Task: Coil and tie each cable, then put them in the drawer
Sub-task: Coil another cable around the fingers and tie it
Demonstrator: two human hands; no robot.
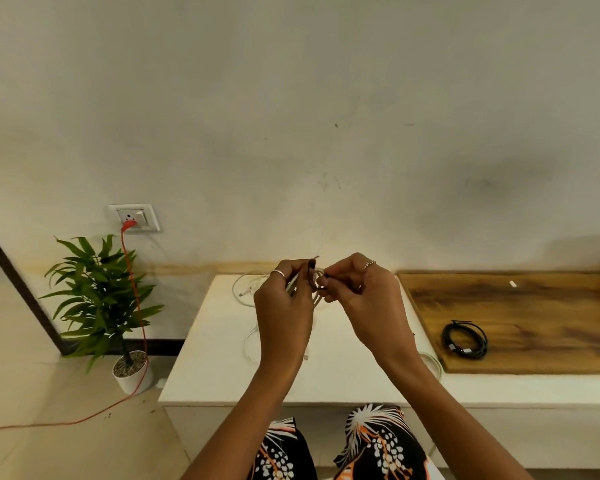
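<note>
While both hands are raised above the white cabinet (222,358), they hold a bundled white cable (315,292) between them. Fingers of the left hand (284,306) curl around the cable's loops, and the right hand (364,299) pinches a dark tie (313,276) wrapped around it. Another white cable (245,287) lies loose on the cabinet, behind the hands. Right of the cabinet's bare top, a coiled black cable (465,339) rests on a wooden board (534,306). Left of the cabinet stands a potted plant (108,299).

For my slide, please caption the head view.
Both hands wrap a dark tie around a coiled white cable.
</note>
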